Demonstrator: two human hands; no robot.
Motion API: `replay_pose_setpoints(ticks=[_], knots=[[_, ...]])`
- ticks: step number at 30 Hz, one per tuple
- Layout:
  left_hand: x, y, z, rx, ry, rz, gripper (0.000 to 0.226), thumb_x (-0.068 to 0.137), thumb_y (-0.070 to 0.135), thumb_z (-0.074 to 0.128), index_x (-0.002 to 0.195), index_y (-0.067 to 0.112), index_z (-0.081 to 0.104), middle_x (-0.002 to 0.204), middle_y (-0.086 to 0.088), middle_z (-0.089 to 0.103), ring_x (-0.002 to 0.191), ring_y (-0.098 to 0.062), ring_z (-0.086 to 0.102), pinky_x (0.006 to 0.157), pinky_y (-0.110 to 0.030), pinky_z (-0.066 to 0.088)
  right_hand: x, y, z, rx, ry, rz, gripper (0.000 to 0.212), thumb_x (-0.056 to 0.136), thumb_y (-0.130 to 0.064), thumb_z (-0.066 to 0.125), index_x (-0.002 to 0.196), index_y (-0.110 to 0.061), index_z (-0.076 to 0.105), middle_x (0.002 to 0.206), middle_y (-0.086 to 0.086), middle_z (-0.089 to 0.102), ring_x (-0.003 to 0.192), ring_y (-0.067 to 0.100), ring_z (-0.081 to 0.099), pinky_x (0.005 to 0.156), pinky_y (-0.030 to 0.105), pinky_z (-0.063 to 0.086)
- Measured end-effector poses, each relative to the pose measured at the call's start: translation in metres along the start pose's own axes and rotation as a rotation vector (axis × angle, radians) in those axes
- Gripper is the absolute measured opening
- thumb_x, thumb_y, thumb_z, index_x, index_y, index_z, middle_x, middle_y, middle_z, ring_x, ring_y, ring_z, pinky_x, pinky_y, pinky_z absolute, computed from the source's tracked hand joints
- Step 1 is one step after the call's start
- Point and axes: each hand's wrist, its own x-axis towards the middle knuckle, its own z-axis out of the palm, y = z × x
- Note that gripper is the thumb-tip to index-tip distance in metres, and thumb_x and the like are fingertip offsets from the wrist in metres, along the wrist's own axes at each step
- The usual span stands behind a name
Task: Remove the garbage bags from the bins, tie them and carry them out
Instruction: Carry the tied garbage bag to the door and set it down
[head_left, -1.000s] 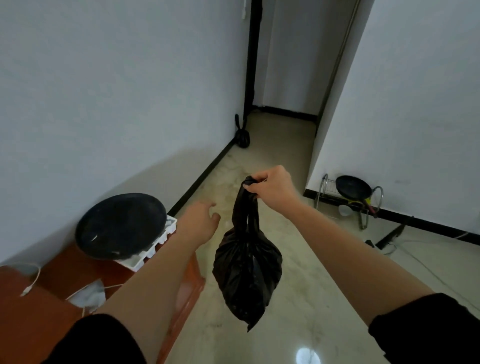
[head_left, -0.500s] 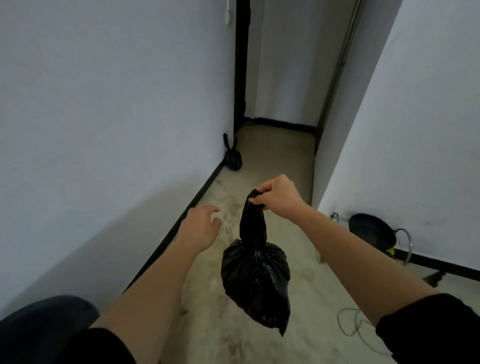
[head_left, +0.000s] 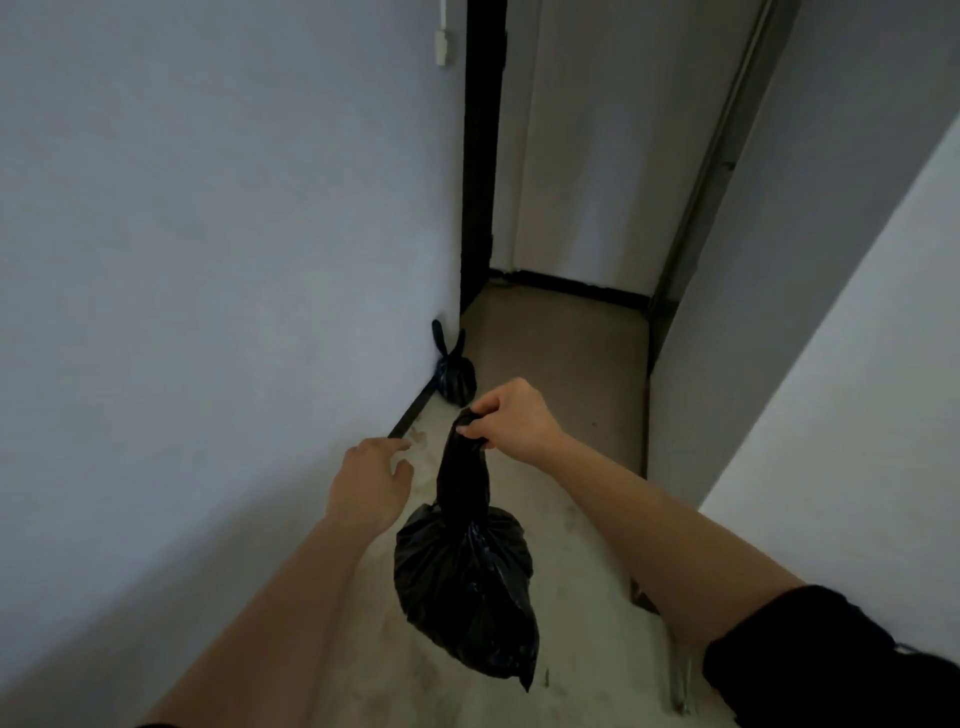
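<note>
the tied black garbage bag (head_left: 465, 582) hangs in the air above the floor (head_left: 571, 364). its full, rounded body is low in the middle of the view and its twisted neck runs up into the right hand (head_left: 511, 418). that hand grips the top of the neck, fingers and thumb curled round the plastic. the bag touches nothing else.

the left hand (head_left: 371, 483) is just left of the neck and apart from it, back of the hand up, fingers loosely spread and holding nothing. both forearms are bare, and a black sleeve (head_left: 831, 660) covers the right upper arm at the lower right edge of the view.

a second black bag (head_left: 454, 376), knotted with two ears standing up, sits on the floor at its left edge, against the foot of the left wall (head_left: 208, 260) where that wall ends. the dark skirting (head_left: 410, 413) runs along the floor edge up to it. behind it a black door frame (head_left: 480, 156) rises along the wall's end. the floor reaches a pale door (head_left: 613, 156) at the far end of the passage.

a white wall (head_left: 857, 364) closes the right side. a small white fitting (head_left: 441, 49) sits high on the left wall. a thin metal upright (head_left: 679, 675), blurred, stands on the floor near the right arm.
</note>
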Motion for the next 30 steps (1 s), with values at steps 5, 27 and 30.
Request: replay_pose_setpoints(ticks=[5,27,30], knots=[[0.125,0.018,0.004,0.09,0.048,-0.025,0.035,0.096,0.018,0.045,0.129,0.019,0.057,0.14,-0.005,0.047,0.13,-0.023,0.04,0.107,-0.038,0.037,0.126,0.017,-0.023,0.01,-0.037,0.0,0.014,0.08,-0.006,0.074,0.081,0.008,0.073,0.071,0.012,0.066,0.053,0.009,0.057,0.048,0.013,0.048],[0.643,0.011,0.058,0.388,-0.064,0.083,0.044,0.097,0.025,0.044,0.14,0.021,0.044,0.154,-0.006,0.03,0.146,-0.021,0.013,0.114,-0.038,0.023,0.627,0.134,-0.046,0.116,-0.133,0.163,0.017,0.08,-0.003,0.074,0.084,0.013,0.071,0.075,0.019,0.067,0.07,0.022,0.06,0.073,0.039,0.055],[0.709,-0.003,0.08,0.419,-0.023,0.047,0.049,0.097,0.028,0.043,0.145,0.022,0.036,0.158,-0.005,0.02,0.148,-0.022,0.004,0.117,-0.04,0.017,0.699,0.167,-0.023,0.07,-0.202,0.168,0.032,0.083,-0.01,0.072,0.084,0.021,0.062,0.07,0.024,0.063,0.064,0.02,0.055,0.063,0.029,0.047]])
